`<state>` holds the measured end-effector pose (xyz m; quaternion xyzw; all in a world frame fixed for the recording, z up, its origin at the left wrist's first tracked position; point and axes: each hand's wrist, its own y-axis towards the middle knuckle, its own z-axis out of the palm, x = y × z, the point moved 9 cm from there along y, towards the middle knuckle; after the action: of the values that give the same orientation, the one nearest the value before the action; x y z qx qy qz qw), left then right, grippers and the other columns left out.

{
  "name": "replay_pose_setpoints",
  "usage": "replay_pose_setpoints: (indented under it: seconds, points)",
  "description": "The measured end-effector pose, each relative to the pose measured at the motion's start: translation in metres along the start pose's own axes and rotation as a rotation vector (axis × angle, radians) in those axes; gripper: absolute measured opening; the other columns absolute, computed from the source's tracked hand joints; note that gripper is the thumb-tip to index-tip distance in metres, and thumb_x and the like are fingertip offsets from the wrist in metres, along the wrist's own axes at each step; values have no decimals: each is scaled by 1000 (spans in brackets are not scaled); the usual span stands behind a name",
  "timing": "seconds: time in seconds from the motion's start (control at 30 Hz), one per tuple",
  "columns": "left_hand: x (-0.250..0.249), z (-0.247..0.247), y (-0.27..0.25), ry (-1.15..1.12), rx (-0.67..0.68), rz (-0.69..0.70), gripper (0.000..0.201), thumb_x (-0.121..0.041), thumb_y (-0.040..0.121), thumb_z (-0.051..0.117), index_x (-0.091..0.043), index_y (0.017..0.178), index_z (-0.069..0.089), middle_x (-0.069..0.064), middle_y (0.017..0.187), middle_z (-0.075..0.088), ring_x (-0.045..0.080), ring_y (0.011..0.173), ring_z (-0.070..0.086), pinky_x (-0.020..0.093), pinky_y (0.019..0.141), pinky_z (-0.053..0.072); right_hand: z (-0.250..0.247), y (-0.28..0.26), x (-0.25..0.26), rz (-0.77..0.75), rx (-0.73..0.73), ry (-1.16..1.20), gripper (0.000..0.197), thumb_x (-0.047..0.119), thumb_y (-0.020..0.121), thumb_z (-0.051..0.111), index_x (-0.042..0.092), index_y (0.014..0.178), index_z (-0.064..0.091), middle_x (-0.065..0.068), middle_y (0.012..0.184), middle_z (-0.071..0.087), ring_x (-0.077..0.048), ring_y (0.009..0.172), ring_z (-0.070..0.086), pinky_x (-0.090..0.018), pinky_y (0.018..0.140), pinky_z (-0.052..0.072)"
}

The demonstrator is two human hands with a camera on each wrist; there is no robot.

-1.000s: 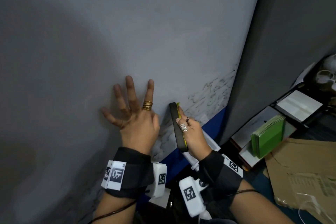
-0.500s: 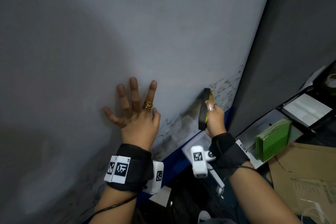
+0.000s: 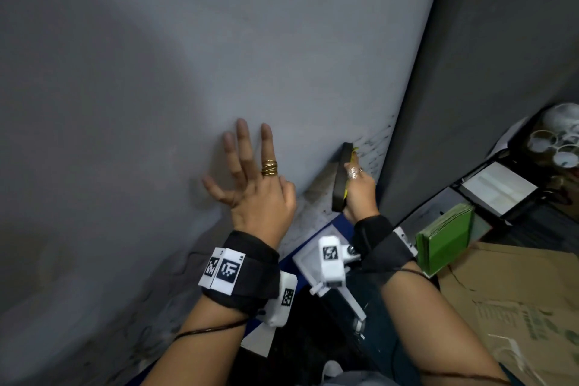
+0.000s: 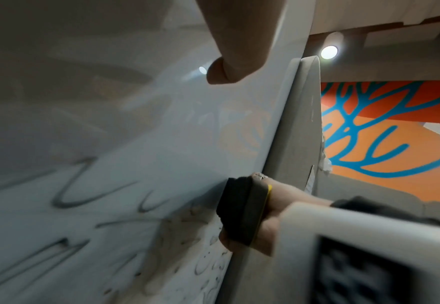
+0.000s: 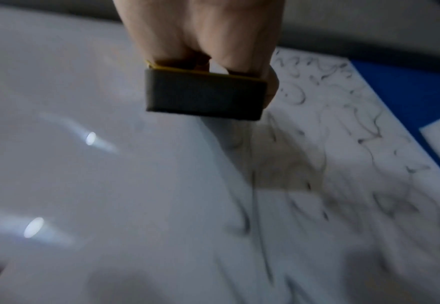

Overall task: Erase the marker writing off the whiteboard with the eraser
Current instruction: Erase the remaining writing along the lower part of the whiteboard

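Note:
A large whiteboard point(image 3: 219, 56) fills the head view, leaning up and away. My left hand point(image 3: 253, 185) lies flat on it with fingers spread. My right hand point(image 3: 360, 188) grips a black-felt eraser with a yellow back point(image 3: 340, 180), felt against the board near its lower right corner. Black marker writing point(image 3: 374, 147) shows just right of the eraser. In the right wrist view the eraser point(image 5: 206, 94) sits at the edge of smeared marker writing point(image 5: 343, 164). From the left wrist, the eraser point(image 4: 242, 211) is at the right and bolder marker strokes point(image 4: 78, 197) lie lower left.
A grey panel point(image 3: 485, 56) stands right of the board. A blue strip point(image 3: 332, 229) runs along the board's lower edge. On the floor at right lie a green notebook point(image 3: 445, 238), white boxes point(image 3: 498, 188), brown cardboard point(image 3: 517, 307) and a cluster of tape rolls point(image 3: 557, 144).
My right hand has carried the eraser rightward and up along the board's lower edge toward the corner, leaving a smeared patch behind. The left hand has stayed flat on the board.

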<state>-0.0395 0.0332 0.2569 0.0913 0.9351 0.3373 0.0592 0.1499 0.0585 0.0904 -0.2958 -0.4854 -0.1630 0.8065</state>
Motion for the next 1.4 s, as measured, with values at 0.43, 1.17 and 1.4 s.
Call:
replay_pose_setpoints:
  seconds: [0.43,1.17,1.4]
  points:
    - [-75,36,33,394,155,438,85,-37,80,50,-20,153,9,5,161,-2,26,143,-9,63,99,-25,2,-14,16,-141,34,-227,16,14,98,48,7,91,60,-5,66,50,-5,51,46,-19,50,37]
    - [-73,41,35,494,182,485,82,-25,79,29,-18,151,-10,5,156,-20,25,140,-21,64,95,-31,-47,77,83,-96,-261,66,28,22,98,49,15,72,55,-2,72,48,-16,68,45,-26,59,41]
    - [-75,49,34,442,211,464,92,-14,70,33,-13,148,-16,7,154,-27,36,135,-30,63,96,-32,-46,74,49,-35,-117,-12,18,19,95,52,11,82,61,-10,83,56,-21,75,52,-33,71,44]
